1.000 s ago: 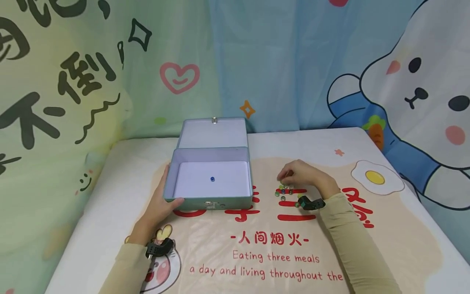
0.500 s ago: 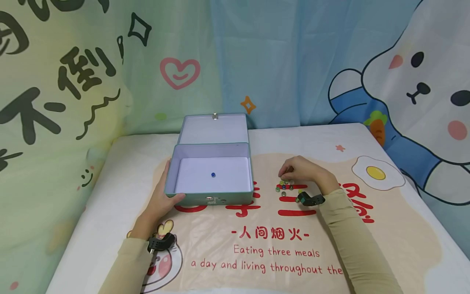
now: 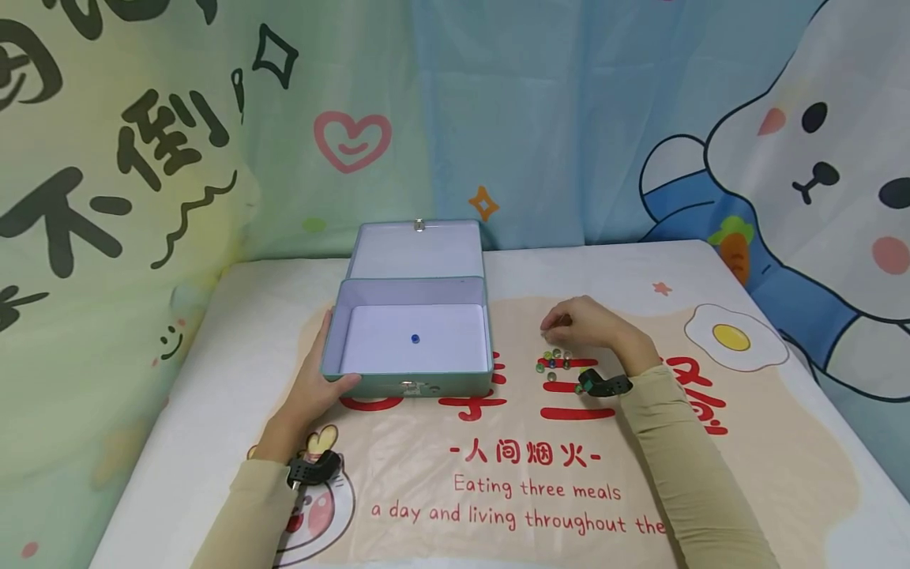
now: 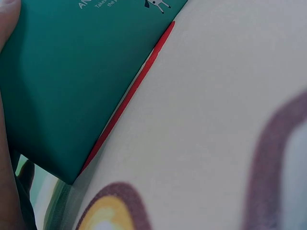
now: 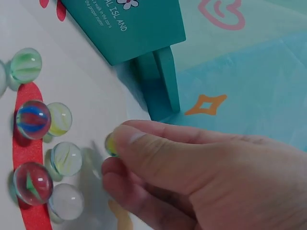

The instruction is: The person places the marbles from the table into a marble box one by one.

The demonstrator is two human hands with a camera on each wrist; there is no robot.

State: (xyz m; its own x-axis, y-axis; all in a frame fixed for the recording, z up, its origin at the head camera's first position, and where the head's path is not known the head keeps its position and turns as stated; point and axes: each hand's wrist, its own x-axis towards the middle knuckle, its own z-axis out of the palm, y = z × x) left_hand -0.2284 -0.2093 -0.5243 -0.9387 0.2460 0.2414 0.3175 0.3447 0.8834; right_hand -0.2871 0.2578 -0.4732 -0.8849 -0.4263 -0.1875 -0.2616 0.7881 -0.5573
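Observation:
A green tin box (image 3: 419, 386) with a pale lining stands with its hinged lid (image 3: 421, 251) raised at the back. My left hand (image 3: 307, 395) holds its front left corner, thumb on the front wall and fingers along the side. One blue marble (image 3: 415, 339) lies inside on the floor of the box. To the right, my right hand (image 3: 593, 328) pinches a yellowish glass marble (image 5: 111, 144) between thumb and fingers, mostly covered by them. Just below that hand, several glass marbles (image 5: 33, 119) lie in a loose group on the printed tablecloth.
The tablecloth (image 3: 526, 474) carries red lettering and a fried-egg print (image 3: 732, 338) at the right. A patterned curtain (image 3: 512, 118) hangs right behind the table, close to the raised lid. Each wrist wears a black camera strap (image 3: 603, 385).
My right hand has lifted slightly up and away from the group of marbles, with one marble in its pinch. The left hand keeps its hold on the box.

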